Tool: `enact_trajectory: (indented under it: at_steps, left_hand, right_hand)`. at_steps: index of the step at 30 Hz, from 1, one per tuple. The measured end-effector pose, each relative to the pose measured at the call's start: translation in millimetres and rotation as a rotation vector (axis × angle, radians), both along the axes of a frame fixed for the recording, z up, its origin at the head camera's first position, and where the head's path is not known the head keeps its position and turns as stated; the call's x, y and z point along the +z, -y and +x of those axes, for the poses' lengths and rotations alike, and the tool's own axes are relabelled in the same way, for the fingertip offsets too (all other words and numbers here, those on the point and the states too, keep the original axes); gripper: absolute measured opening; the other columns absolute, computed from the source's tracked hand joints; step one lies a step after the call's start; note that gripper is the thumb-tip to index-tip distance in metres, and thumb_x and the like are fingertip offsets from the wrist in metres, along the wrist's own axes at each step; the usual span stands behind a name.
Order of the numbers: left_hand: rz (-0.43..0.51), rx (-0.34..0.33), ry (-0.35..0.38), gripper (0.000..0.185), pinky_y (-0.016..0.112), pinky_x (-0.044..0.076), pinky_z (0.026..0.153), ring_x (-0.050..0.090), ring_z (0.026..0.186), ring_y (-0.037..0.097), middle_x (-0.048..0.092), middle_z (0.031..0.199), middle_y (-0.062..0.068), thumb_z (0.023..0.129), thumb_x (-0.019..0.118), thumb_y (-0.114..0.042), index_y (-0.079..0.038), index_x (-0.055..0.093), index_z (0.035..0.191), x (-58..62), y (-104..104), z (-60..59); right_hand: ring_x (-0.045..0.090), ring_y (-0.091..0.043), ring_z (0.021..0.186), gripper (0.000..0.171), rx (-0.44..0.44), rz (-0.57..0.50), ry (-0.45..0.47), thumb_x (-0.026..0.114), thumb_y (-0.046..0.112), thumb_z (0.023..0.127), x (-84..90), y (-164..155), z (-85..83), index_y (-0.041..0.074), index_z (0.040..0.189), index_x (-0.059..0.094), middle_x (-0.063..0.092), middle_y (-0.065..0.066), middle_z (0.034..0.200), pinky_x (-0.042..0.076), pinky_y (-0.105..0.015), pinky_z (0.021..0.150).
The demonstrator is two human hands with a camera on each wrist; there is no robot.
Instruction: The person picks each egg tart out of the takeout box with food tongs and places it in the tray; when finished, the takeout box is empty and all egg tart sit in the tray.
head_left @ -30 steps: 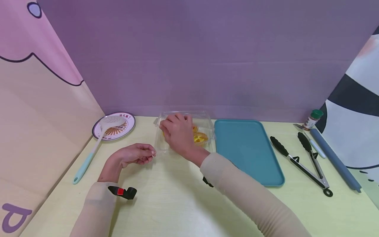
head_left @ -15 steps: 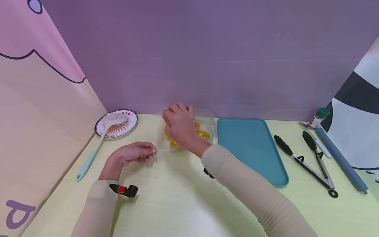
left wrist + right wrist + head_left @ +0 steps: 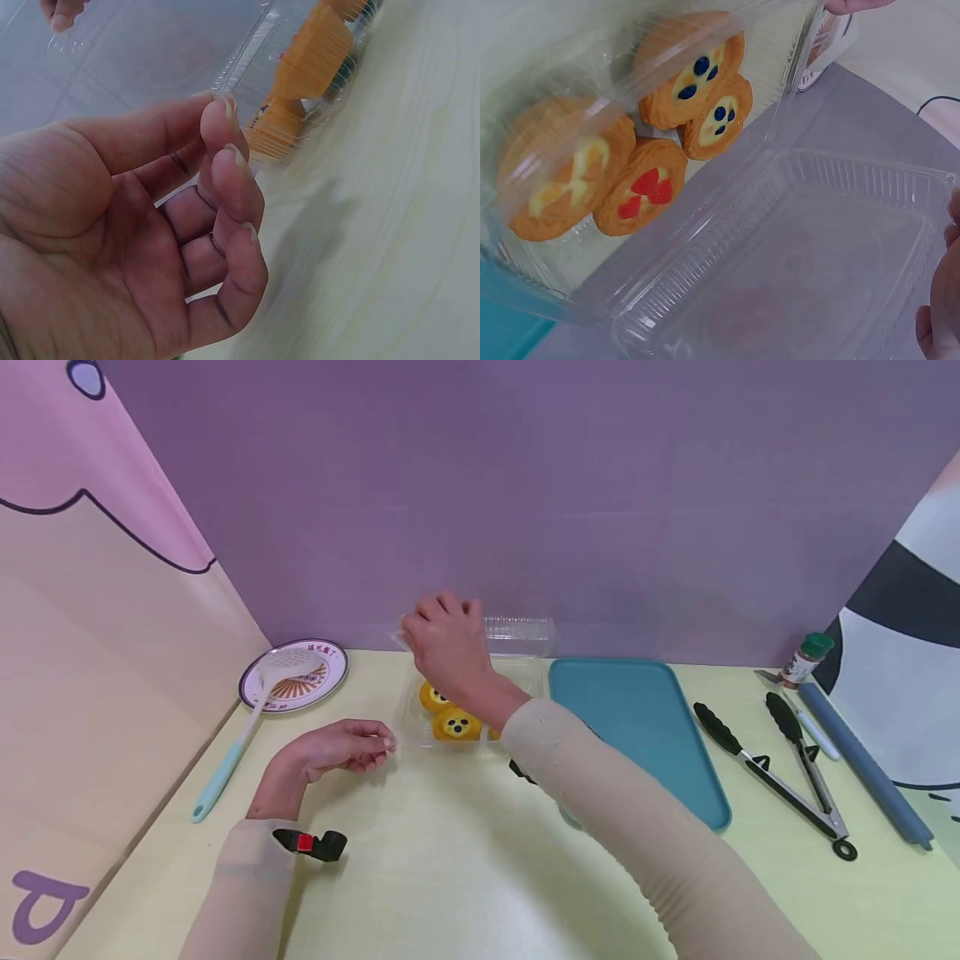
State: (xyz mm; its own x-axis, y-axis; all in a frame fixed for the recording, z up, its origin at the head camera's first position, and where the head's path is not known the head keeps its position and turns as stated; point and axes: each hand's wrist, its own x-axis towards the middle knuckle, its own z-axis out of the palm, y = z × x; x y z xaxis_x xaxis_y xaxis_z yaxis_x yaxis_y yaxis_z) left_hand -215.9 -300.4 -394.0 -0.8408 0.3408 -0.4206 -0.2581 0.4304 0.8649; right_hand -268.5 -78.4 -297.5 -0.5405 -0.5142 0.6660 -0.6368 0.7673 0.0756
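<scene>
A clear plastic clamshell container [image 3: 525,681] lies at the back middle, its lid [image 3: 802,255] swung up and back. My right hand [image 3: 450,647] grips the edge of the lid; in the right wrist view its fingers [image 3: 945,277] show at the lid's far side. Several fruit tarts [image 3: 457,724] sit inside the base; one has red pieces [image 3: 651,187], others dark blue ones. By the base's near left corner, my left hand [image 3: 337,750] pinches the rim between thumb and forefinger, the other fingers curled loosely. The right forearm covers part of the container.
Right of the container lies a blue tray [image 3: 637,718], with tongs [image 3: 780,785], a blue roll [image 3: 862,764], a green-capped jar [image 3: 806,660] and a light-handled knife [image 3: 813,735] beyond it. A slotted turner [image 3: 251,722] rests across a patterned plate [image 3: 322,689] at left.
My right hand has risen and moved back, raising the lid and uncovering the tarts. The left hand has stayed at the container's corner.
</scene>
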Motion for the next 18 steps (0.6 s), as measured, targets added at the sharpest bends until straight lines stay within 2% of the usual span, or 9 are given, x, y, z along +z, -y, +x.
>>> enact_trajectory:
  at_steps: [7, 18]
  left_hand:
    - [0.016, -0.022, -0.011, 0.015, 0.027, 0.046, 0.070, 0.055, 0.076, 0.014, 0.059, 0.080, -0.001, 0.101, 0.058, -0.021, -0.006, 0.060, 0.105, 1.2, 0, 1.3]
    - [0.000, -0.034, -0.019, 0.019, 0.028, 0.048, 0.073, 0.057, 0.078, 0.014, 0.061, 0.081, -0.003, 0.102, 0.057, -0.022, -0.005, 0.061, 0.108, 3.5, -1, 2.7]
  right_hand:
    - [0.047, -0.018, 0.111, 0.024, -0.040, 0.056, 0.033, 0.053, 0.041, 0.103, 3.6, 5, -4.6, 0.027, 0.108, 0.071, 0.060, 0.006, 0.107, 0.036, -0.040, 0.093]
    - [0.049, -0.018, 0.112, 0.023, -0.086, 0.018, 0.026, 0.053, 0.042, 0.103, 8.7, 9, -13.2, 0.029, 0.109, 0.072, 0.062, 0.007, 0.110, 0.037, -0.041, 0.095]
